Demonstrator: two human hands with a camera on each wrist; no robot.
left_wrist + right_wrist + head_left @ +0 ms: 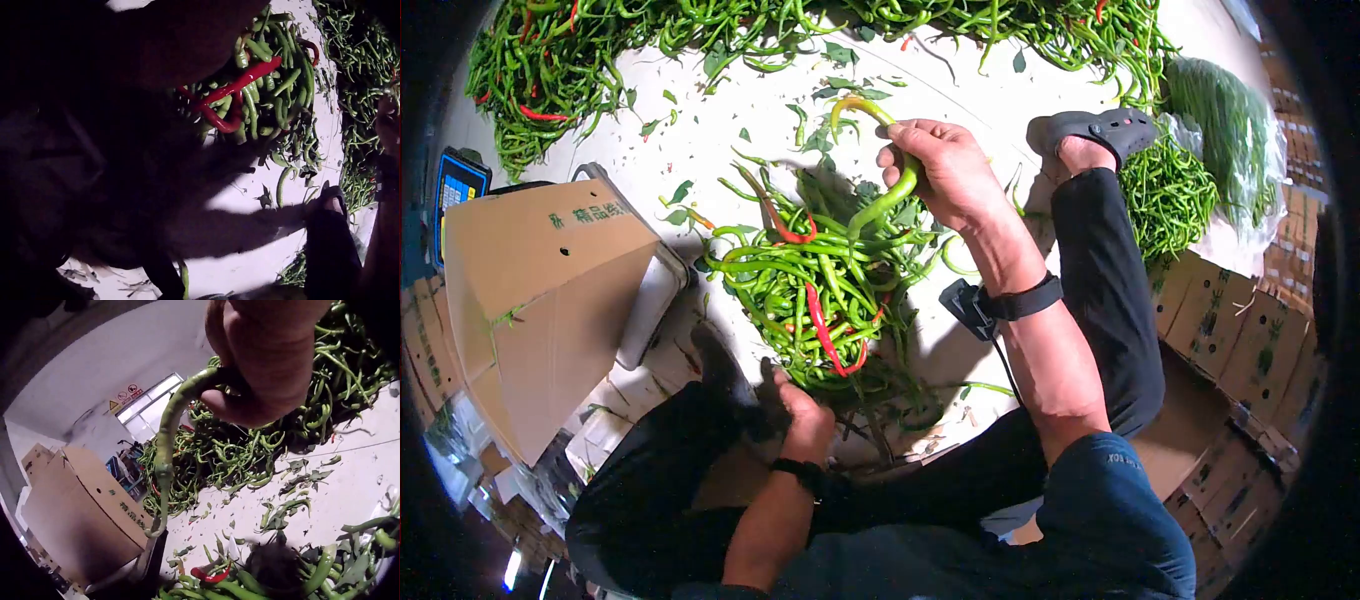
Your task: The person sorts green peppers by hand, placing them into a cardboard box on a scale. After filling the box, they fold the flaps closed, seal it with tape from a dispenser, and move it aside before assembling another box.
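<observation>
My right hand [945,172] pinches a long curved green pepper [884,206] above a small pile of peppers [800,285]. In the right wrist view the pepper [167,431] hangs down from the curled fingers of that hand [265,369]. A bent red pepper [822,325] lies on the pile, also plain in the left wrist view as a red pepper [240,84]. Beside the pile's lower left edge is my left hand [802,408], its fingers partly in shadow; whether it touches a pepper I cannot tell. The left wrist view is mostly dark.
A large heap of peppers [690,25] spans the back. An open cardboard box [550,290] stands at the left on a grey scale [662,300]. At the right are a bagged green bundle [1225,130], another pepper heap [1165,195] and flattened cartons [1235,330]. Legs flank the pile.
</observation>
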